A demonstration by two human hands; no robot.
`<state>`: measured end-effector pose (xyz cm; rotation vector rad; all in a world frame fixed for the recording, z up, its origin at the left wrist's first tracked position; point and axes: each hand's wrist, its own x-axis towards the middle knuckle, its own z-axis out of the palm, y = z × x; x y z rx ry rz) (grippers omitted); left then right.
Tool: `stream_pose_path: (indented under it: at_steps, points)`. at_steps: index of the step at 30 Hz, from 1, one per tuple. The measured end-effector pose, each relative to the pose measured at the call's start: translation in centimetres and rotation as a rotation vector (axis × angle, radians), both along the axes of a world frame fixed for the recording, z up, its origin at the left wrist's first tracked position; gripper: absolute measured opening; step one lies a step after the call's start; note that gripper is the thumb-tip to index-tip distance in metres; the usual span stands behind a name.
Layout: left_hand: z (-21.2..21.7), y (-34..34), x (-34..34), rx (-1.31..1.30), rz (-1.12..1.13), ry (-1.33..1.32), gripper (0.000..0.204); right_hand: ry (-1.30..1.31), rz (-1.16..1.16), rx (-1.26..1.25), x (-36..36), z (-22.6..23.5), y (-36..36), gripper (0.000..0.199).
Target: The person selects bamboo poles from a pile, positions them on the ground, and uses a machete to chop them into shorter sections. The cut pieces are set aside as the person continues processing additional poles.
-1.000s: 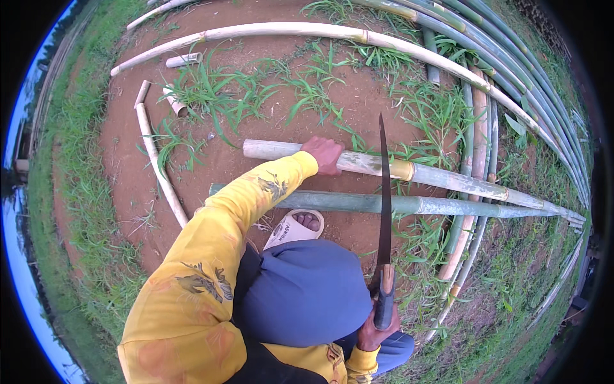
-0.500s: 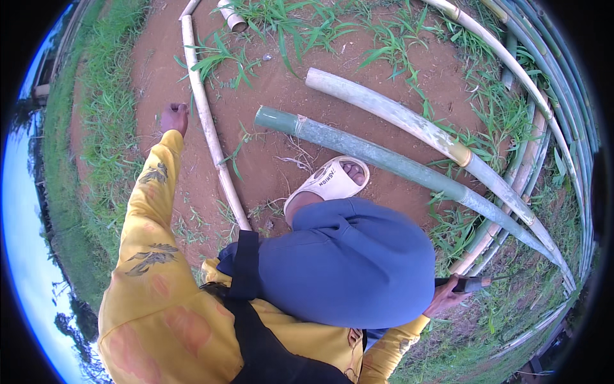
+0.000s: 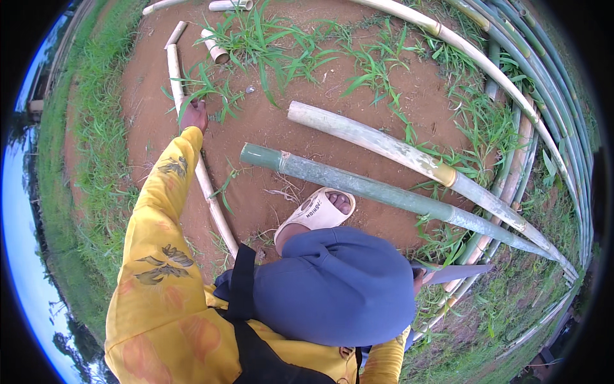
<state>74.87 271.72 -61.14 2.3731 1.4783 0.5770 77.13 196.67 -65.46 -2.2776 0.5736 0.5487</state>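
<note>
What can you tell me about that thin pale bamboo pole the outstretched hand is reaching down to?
The thin pale pole is a slim, cream-coloured length of bamboo lying flat on bare red-brown earth. It runs from near the upper grass tufts down toward the person's knee, with faint joints along it. The left hand rests on or grips it partway along, at the end of a yellow sleeve. It lies apart from the thicker green pole beside it.

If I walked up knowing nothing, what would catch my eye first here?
Probably the two thick bamboo poles: a pale bamboo pole and a green bamboo pole lying side by side on the red soil at the centre. Next, the yellow-sleeved left hand stretched out to a thin bamboo strip on the left. At lower right, a long blade pokes out beside the blue-clad knee, with the right hand hidden.
</note>
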Motion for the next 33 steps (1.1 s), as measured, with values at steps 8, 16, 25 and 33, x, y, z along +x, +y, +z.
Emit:
stream_pose_path:
  at_steps: [8, 16, 25, 33]
  points:
    - [-5.0, 9.7, 10.9, 0.144, -0.230, -0.142, 0.027, 0.058, 0.164, -0.418, 1.7, 5.6, 0.3, 0.039]
    - [-8.1, 18.9, 15.9, -0.145, -0.053, -0.099, 0.048, -0.133, -0.086, -0.552, 5.2, 9.4, 0.8, 0.032]
    - [2.6, 8.6, 17.9, -0.377, -0.147, -0.596, 0.051, -0.436, -0.099, -0.372, 7.3, 11.8, 5.7, 0.032]
    - [9.4, -22.8, 17.9, -0.906, -0.692, -0.622, 0.057, -0.552, 0.116, 0.626, 11.6, 16.5, 18.2, 0.049]
